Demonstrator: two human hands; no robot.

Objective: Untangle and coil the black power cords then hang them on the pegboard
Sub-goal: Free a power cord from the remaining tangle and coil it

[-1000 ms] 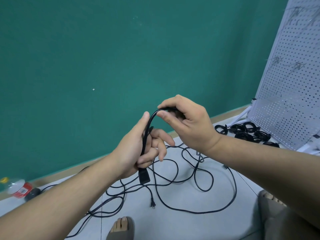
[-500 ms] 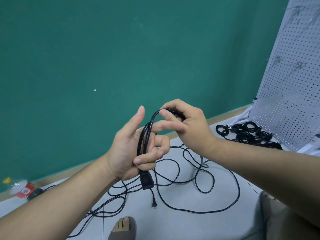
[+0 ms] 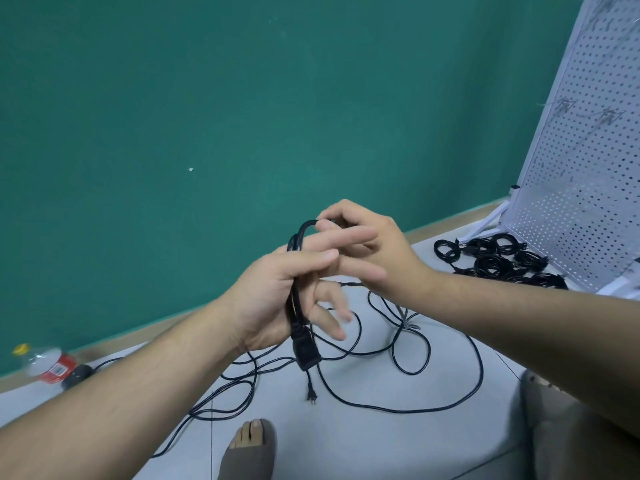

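My left hand [image 3: 273, 299] holds a few loops of a black power cord [image 3: 294, 306] against its palm, index and middle fingers laid across them, the other fingers spread. The cord's block connector [image 3: 304, 353] hangs just below that hand. My right hand [image 3: 377, 252] pinches the top of the loop [image 3: 306, 225] above the left fingers. The rest of the cord trails down into loose tangled cords [image 3: 412, 372] on the floor, with a small plug [image 3: 311, 398] lying among them. The white pegboard [image 3: 588, 161] leans at the right.
Several coiled black cords [image 3: 495, 259] lie in a pile at the pegboard's foot. A plastic bottle [image 3: 48, 363] lies by the green wall at the left. My foot [image 3: 251, 448] and knee [image 3: 571, 431] are at the bottom, close to the loose cords.
My right hand has brought the loop's top down over my left fingers. The left hand's fingers have spread out and stretched across the cord, and the hanging connector has dropped slightly lower.
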